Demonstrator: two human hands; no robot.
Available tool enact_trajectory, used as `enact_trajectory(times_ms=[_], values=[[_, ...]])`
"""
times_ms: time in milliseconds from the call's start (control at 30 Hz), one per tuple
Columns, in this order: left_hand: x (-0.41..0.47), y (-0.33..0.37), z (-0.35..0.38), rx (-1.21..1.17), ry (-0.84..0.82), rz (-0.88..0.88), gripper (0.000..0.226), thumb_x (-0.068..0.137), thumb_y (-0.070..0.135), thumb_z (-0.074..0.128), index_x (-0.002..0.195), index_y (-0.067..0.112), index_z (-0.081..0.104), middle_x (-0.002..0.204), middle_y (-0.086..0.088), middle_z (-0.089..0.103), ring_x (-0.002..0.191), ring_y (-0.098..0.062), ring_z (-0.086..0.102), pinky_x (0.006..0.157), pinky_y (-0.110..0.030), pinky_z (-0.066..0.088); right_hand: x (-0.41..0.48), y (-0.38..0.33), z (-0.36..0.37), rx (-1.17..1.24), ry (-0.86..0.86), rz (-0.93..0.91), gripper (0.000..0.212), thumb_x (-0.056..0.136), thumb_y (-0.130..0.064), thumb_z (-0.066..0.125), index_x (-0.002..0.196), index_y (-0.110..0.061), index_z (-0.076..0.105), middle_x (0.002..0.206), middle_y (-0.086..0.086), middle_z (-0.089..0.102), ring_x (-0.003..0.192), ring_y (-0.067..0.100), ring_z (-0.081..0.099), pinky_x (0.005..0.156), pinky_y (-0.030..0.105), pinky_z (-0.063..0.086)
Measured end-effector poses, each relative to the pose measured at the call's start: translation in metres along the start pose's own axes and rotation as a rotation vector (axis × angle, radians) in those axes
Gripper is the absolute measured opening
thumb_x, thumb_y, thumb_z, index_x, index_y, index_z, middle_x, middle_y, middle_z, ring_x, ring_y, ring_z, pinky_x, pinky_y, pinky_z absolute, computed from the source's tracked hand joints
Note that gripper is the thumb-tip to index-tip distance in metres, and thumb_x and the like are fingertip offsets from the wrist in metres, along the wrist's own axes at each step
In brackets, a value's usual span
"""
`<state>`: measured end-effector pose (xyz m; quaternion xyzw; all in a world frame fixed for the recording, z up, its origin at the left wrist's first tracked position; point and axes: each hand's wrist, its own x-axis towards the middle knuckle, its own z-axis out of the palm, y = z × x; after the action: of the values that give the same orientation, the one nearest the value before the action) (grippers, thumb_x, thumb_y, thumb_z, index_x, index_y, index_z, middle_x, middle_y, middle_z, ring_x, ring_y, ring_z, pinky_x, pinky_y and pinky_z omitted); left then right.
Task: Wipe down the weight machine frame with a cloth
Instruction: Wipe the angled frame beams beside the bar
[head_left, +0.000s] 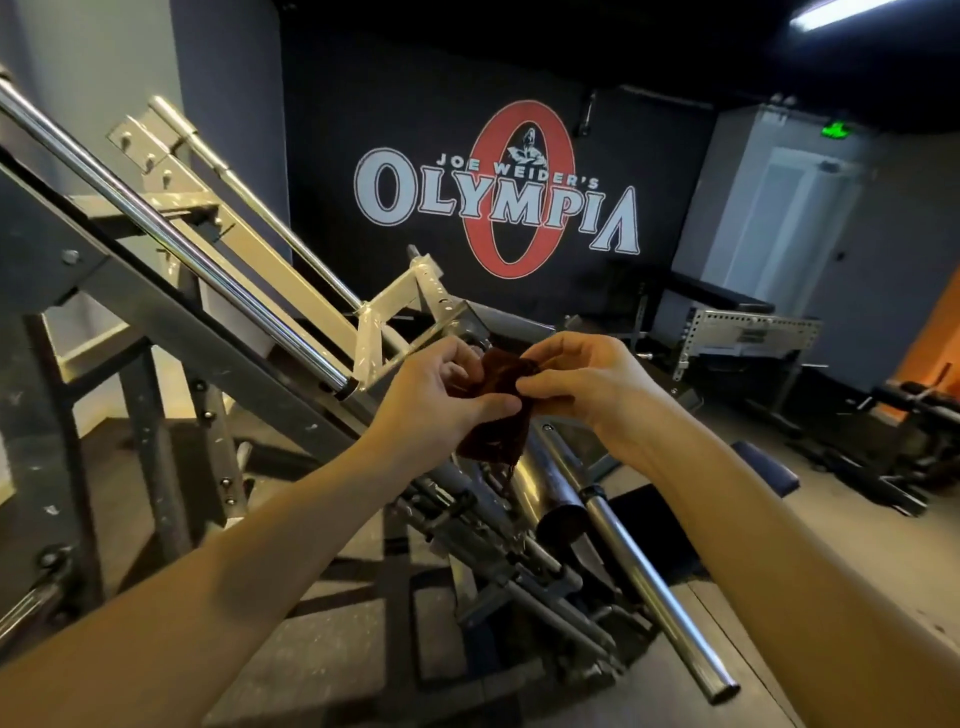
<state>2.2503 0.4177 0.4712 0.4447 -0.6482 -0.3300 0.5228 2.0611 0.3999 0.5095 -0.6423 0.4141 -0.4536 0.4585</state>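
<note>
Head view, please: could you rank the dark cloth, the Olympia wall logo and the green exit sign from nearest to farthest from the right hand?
1. Dark cloth, pinched by the right hand.
2. Olympia wall logo, on the wall ahead.
3. Green exit sign, upper right above the door.

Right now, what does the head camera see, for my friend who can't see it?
Two hands, the left hand and right hand, hold a small dark cloth between them above a slanted metal weight machine. Behind is a dark wall with a big Olympia sign.
</note>
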Motion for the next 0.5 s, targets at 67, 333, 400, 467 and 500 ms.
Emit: enact_trajectory(times_ms=[67,333,400,467,500], values=[[-0.007,-0.003,-0.001,-0.129,-0.088,-0.062,0.033,0.08,0.016,0.083,0.101,0.01,0.059,0.098,-0.005,0.075,0.089,-0.013,0.075,0.066,-0.02,0.058,-0.01,0.001,-0.013,-0.026,-0.114,0.014,0.017,0.086,-0.003,0.074,0.102,-0.003,0.069,0.102,0.021,0.074,0.093,0.035,0.075,0.085,0.042,0.062],[-0.034,-0.048,0.028,-0.186,-0.168,-0.054,0.021,0.088,0.008,0.075,0.1,0.013,0.059,0.103,-0.004,0.07,0.096,-0.015,0.072,0.077,-0.035,0.064,-0.008,0.04,-0.032,-0.356,0.094,0.17,0.011,0.092,-0.018,0.074,0.098,-0.008,0.074,0.093,0.013,0.076,0.084,0.025,0.075,0.086,0.04,0.062],[-0.034,-0.063,0.03,-0.219,-0.079,-0.053,0.024,0.089,0.007,0.074,0.104,0.018,0.058,0.102,-0.002,0.069,0.097,-0.011,0.071,0.075,-0.032,0.063,-0.001,0.051,-0.028,-0.457,0.095,0.195,0.011,0.091,-0.02,0.076,0.098,-0.013,0.074,0.095,0.011,0.076,0.087,0.022,0.073,0.09,0.038,0.061],[-0.029,-0.073,0.03,-0.209,-0.028,-0.051,0.034,0.09,0.007,0.074,0.111,0.028,0.058,0.103,0.004,0.069,0.098,-0.006,0.068,0.076,-0.029,0.062,0.008,0.056,-0.024,-0.51,0.096,0.215,0.014,0.092,-0.026,0.075,0.101,-0.015,0.072,0.096,0.01,0.076,0.087,0.02,0.072,0.089,0.034,0.058],[-0.025,-0.078,0.031,-0.202,-0.009,-0.053,0.037,0.09,0.008,0.074,0.114,0.032,0.059,0.104,0.006,0.069,0.1,-0.003,0.067,0.079,-0.029,0.062,0.013,0.056,-0.022,-0.514,0.091,0.226,0.015,0.093,-0.028,0.074,0.102,-0.016,0.072,0.096,0.008,0.075,0.085,0.017,0.071,0.088,0.032,0.057]])
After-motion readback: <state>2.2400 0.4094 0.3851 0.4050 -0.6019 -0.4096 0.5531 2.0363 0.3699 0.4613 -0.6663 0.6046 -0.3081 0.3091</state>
